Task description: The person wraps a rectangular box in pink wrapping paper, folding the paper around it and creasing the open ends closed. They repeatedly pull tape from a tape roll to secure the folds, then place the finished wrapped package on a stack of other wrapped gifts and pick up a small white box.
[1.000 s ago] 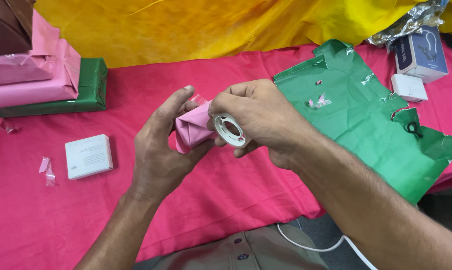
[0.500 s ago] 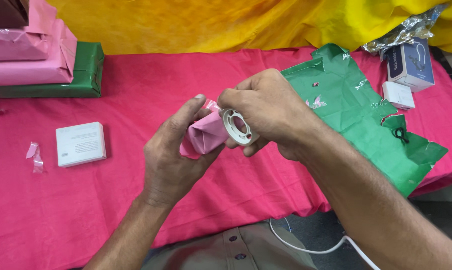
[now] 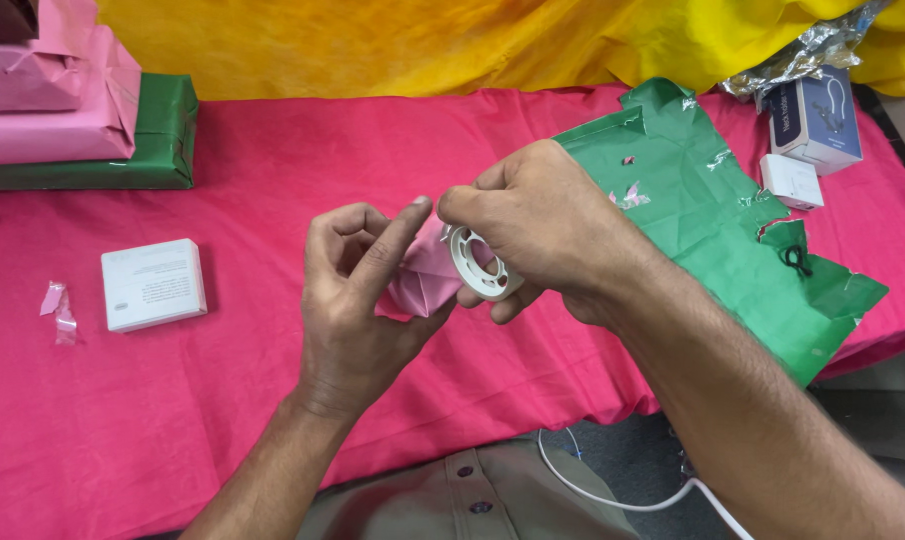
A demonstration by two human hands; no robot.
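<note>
Your left hand (image 3: 358,300) cups a small parcel wrapped in pink paper (image 3: 428,275). Your right hand (image 3: 533,225) grips a white plastic tape roll (image 3: 478,263) against the parcel, above the counter covered in pink cloth (image 3: 223,380). A crumpled green wrapping sheet (image 3: 733,230) lies to the right.

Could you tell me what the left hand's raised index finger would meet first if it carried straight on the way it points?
Probably the right hand: the left hand's index fingertip points up and right, almost touching the right thumb above the tape roll. Depth is unclear.

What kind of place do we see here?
Probably a gift-wrapping table: a stack of wrapped boxes, a loose green paper sheet, and a tape roll in the right hand.
</note>
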